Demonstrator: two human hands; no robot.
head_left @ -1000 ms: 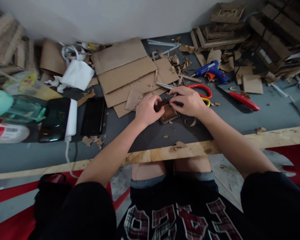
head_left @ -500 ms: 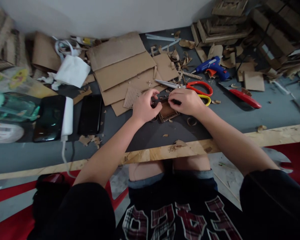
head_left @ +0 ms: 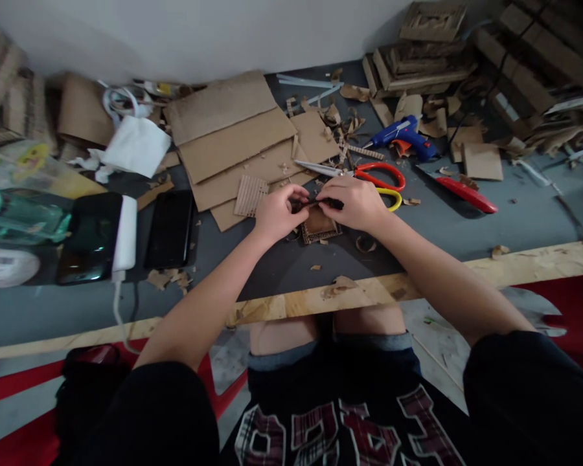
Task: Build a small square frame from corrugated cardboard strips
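Head cam: the tabletop (head_left: 276, 268) is dark grey with a raw chipboard edge (head_left: 301, 301) facing the person, and it's a proper mess — paper scraps and curls all over. Behind it there's a plain pale wall (head_left: 199, 32); below, the floor (head_left: 580, 310) is patchy grey and red. Both hands are working mid-table near that edge. The left hand (head_left: 280, 213) is pinching a thin dark strip (head_left: 313, 202), and the right hand (head_left: 352, 202) has fingers closed on its other end, right above a little cardboard tray (head_left: 321, 237). Scissors (head_left: 369, 166) lie just past the right hand, then a blue glue gun (head_left: 403, 134) and a red utility knife (head_left: 469, 194) further right. Cardboard sheets (head_left: 238, 152) fan out beyond the left hand — black phone (head_left: 169, 230) and white charger (head_left: 125, 236) off to the left. More cardboard pieces (head_left: 418, 68) are stacked by the wall.
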